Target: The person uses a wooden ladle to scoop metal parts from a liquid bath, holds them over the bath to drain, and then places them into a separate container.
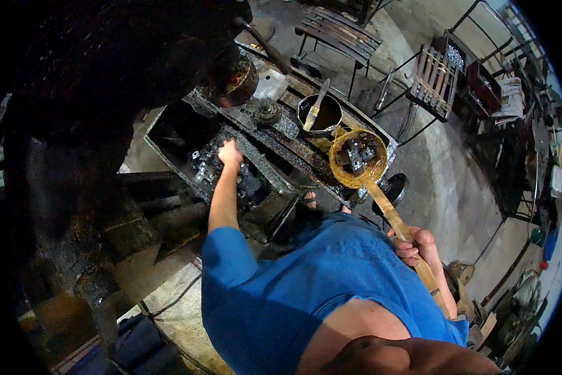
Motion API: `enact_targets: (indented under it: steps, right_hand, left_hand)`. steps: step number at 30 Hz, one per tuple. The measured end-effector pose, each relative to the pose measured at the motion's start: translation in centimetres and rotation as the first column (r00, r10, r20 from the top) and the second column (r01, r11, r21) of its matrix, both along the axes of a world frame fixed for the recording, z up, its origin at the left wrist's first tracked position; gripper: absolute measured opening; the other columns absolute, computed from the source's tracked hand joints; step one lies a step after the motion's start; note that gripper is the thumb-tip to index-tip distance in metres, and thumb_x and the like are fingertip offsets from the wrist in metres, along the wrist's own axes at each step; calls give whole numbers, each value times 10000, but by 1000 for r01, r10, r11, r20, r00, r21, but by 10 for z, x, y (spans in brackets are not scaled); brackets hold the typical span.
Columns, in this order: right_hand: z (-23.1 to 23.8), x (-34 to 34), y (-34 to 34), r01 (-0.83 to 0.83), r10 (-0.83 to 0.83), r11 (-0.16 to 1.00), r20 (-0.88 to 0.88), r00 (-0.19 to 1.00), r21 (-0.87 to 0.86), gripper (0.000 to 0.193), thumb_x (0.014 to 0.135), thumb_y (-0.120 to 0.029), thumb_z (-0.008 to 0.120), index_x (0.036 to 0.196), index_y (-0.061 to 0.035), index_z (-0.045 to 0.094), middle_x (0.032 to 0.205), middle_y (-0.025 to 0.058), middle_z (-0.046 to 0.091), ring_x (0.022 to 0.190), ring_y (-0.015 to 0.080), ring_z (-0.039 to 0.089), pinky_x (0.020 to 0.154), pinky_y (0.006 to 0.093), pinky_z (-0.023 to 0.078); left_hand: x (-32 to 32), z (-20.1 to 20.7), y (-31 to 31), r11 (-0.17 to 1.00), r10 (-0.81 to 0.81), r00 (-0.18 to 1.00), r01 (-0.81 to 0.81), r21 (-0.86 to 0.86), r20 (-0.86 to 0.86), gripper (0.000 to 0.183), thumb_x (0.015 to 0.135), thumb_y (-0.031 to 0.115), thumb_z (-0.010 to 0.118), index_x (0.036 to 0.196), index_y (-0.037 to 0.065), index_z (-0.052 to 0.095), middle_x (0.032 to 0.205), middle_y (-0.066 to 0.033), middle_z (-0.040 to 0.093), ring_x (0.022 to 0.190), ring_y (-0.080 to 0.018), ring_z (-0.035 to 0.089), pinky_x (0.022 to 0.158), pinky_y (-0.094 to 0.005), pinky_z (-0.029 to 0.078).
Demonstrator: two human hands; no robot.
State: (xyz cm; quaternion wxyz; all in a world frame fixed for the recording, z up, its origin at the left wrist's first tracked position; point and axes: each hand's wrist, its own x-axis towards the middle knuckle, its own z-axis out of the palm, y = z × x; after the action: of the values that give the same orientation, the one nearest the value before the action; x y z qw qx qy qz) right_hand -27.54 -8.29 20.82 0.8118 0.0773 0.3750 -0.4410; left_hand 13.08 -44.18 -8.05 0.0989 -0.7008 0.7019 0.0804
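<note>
Two hands are busy in the head view, and I place everything by the big greasy machine bed [281, 150] in the middle. My left hand [231, 152] reaches down into the open box on the near left side of that bed, right on a heap of small shiny metal blocks [202, 165]. The fingers curl down on the heap, but I cannot tell if they are closed on a block or only touching them. My right hand [418, 247] is closed tight around the long wooden handle of a woven scoop basket [358, 158], well back from the bed, near my side. The round bowl of the basket sits over the right end of the bed, and a few metal blocks lie inside it. I judge the work is only partly done: some blocks are in the basket, and many more are in the box. A dark pot [321, 115] with a brush [315, 109] standing in it rests on the bed just behind the basket. Two slatted racks [434, 78] stand far behind the bed.
</note>
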Motion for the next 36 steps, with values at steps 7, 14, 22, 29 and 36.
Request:
enact_targets:
  steps: [7,14,22,29,36]
  right_hand:
    - [5,7,-5,-13,15,1000,-65,998,28,420,706,-182,460,1055,52,460,623,-33,328,455,16,307,316,146,250]
    - [6,9,-3,-4,6,1000,-90,996,25,371,720,-133,391,1031,50,475,611,-26,328,448,29,303,324,163,267]
    - [4,11,1,36,-35,999,-42,999,31,356,723,-111,377,1027,51,469,617,-23,331,445,27,306,317,159,261]
    - [0,3,-2,-16,17,1000,-36,999,27,370,699,-87,356,1023,50,470,617,-11,336,440,39,309,320,185,275]
    - [-3,-6,0,-14,13,1000,29,999,13,346,719,-73,362,1025,43,473,621,-6,360,446,39,314,329,184,261]
  left_hand:
    - [-7,-2,-2,994,-65,998,65,-90,4,424,657,119,589,1075,192,578,1104,-88,527,948,-347,545,729,-384,504]
    - [6,-15,-2,984,-89,954,39,-174,-287,259,680,271,593,864,91,625,874,-127,620,821,-342,593,712,-425,472]
    - [-1,26,4,970,-40,955,-34,-241,-294,193,643,233,610,777,111,678,785,-149,631,733,-340,611,670,-400,492]
    - [9,72,34,673,359,-88,-666,323,-929,317,651,76,694,930,-54,620,794,-87,635,671,-162,594,585,-269,476]
    - [-73,204,121,926,186,7,-337,173,-983,262,674,-27,644,935,-54,621,854,-75,631,776,-152,587,642,-243,469]
